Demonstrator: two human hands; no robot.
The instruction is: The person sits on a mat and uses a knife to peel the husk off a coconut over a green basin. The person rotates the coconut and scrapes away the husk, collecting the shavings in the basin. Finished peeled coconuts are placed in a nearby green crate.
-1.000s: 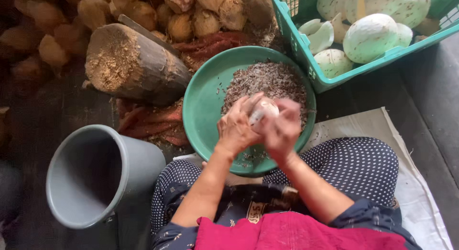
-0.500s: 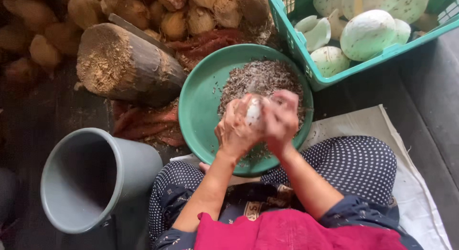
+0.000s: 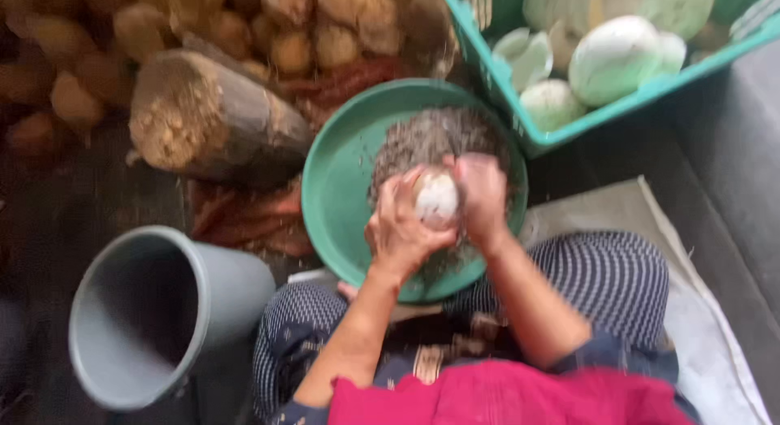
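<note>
My left hand [image 3: 400, 226] cups a round white peeled coconut [image 3: 436, 199] from the left. My right hand [image 3: 481, 199] presses against its right side; whether it holds a tool is hidden by blur. Both hands hover over a green round basin [image 3: 341, 181] that holds a heap of grey-brown shavings [image 3: 431, 136]. The basin rests in front of my knees, which are covered in dark dotted cloth.
A grey bucket [image 3: 146, 311] lies tilted at lower left. A thick wooden log block [image 3: 203, 120] stands left of the basin, with brown husked coconuts [image 3: 276, 27] piled behind. A green crate [image 3: 617, 108] of white peeled coconuts sits at upper right. A pale sack [image 3: 699, 311] covers the floor at right.
The hands and coconut stay over the basin, shifting slightly as the coconut turns between them. The view has drifted a little.
</note>
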